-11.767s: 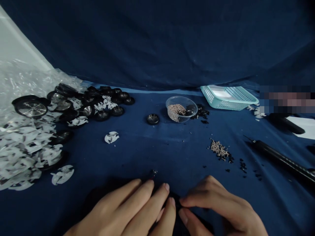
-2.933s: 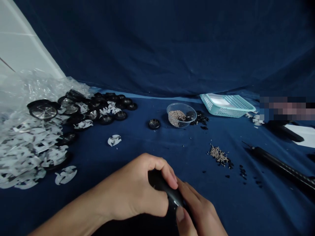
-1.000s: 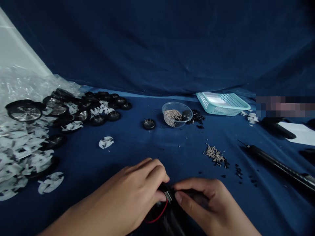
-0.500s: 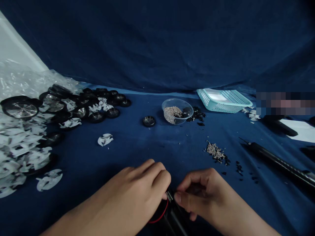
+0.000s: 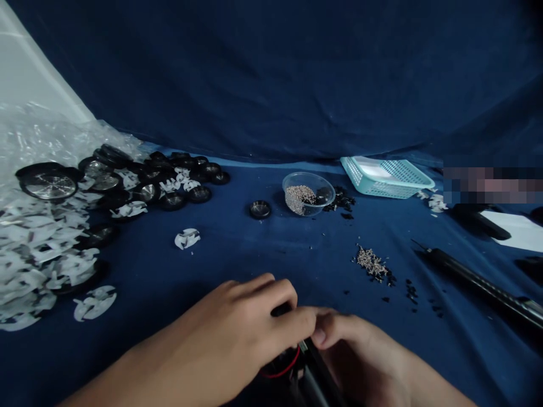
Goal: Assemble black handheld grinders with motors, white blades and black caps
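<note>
My left hand (image 5: 237,333) and my right hand (image 5: 360,356) meet low in the middle of the view, fingers curled and pinched together over a small black part with a red wire (image 5: 285,368). The left fingers wrap over its top; the right thumb and fingers press against it from the right. Most of the part is hidden under my hands. Both rest on the dark blue cloth (image 5: 263,254).
Black round discs and white paper cut-outs (image 5: 63,237) pile at the left by a clear plastic bag. A lone disc (image 5: 259,209), a clear cup of tiny metal bits (image 5: 308,193), a teal basket (image 5: 386,176), a loose heap of bits (image 5: 371,263) and a black pen-like tool (image 5: 479,280) lie further out.
My hands have closed tighter together over the black part, the left fingers now covering the right fingertips. The view has shifted slightly.
</note>
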Demonstrator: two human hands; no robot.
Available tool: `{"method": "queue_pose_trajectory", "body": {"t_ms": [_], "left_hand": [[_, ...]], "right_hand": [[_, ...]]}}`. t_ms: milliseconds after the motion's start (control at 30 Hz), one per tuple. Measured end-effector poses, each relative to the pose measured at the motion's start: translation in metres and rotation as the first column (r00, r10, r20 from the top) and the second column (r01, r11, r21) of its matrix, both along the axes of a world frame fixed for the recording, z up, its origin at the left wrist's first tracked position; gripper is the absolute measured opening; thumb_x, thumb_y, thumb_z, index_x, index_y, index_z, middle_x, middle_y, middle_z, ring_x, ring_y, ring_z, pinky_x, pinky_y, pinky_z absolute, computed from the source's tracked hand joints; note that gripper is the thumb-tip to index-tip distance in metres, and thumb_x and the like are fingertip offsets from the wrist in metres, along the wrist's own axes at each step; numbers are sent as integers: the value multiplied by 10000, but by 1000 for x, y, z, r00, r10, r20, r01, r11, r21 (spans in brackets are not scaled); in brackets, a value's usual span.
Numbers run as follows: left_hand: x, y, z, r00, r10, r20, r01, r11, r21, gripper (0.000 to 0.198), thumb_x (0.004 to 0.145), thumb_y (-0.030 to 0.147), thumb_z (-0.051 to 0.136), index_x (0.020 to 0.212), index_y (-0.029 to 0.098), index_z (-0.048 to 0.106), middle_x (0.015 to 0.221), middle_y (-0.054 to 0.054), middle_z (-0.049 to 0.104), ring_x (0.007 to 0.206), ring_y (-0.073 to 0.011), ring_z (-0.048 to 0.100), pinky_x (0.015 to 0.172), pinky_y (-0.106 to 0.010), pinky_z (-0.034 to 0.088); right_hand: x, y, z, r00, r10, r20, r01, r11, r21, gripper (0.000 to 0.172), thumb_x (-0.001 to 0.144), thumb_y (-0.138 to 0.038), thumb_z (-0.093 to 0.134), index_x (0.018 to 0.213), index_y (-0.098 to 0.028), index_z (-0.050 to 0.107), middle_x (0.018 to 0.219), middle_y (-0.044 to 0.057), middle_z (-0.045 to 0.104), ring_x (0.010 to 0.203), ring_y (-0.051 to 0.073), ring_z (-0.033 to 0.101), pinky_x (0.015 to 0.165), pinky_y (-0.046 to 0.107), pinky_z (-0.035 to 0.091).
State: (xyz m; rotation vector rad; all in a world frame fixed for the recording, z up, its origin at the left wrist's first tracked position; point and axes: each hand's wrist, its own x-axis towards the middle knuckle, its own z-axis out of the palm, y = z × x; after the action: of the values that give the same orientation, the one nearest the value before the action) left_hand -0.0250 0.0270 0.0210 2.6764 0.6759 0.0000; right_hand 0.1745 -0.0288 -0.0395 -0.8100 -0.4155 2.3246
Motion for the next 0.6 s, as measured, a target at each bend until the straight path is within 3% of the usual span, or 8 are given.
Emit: {"method": "queue_pose_trajectory", "body": {"t_ms": [167,333,400,600], "left_hand": [[2,1,0,999,36,2,-36,999,-30,423,806,-24,573,1057,316,540,1025,70,602,938,-173,583,710,-293,438],[1,4,1,998,58,-23,-58,998,1,410,753,-13,641,1031,267,529,1036,46,622,964,-206,602,700,-311,471],[-1,6,1,999,45,-20,-45,999,15,369,759,9,643,1007,253,519,1032,36,624,984,-211,602,694,-311,478],[-3,9,-4,999,8,33,-10,999,51,396,748,-11,636,1000,261,495,1013,56,602,982,-185,586,645,-264,455]], "right_hand": [[-16,-12,-3,987,14,-159,-14,1000,2,371,877,-316,371,974,-129,676,823,50,693,686,128,636,774,237,438],[-29,-14,-23,999,2,-34,-4,998,-60,649,765,-613,392,891,-47,684,636,112,673,547,140,590,618,213,442],[-33,-13,-29,1000,-9,19,11,995,-99,702,731,-647,398,875,-22,685,600,130,661,516,133,569,560,197,430],[-39,-12,-26,999,11,40,-5,988,-156,785,824,-699,310,988,-22,673,643,128,669,476,128,572,506,209,455]]}}
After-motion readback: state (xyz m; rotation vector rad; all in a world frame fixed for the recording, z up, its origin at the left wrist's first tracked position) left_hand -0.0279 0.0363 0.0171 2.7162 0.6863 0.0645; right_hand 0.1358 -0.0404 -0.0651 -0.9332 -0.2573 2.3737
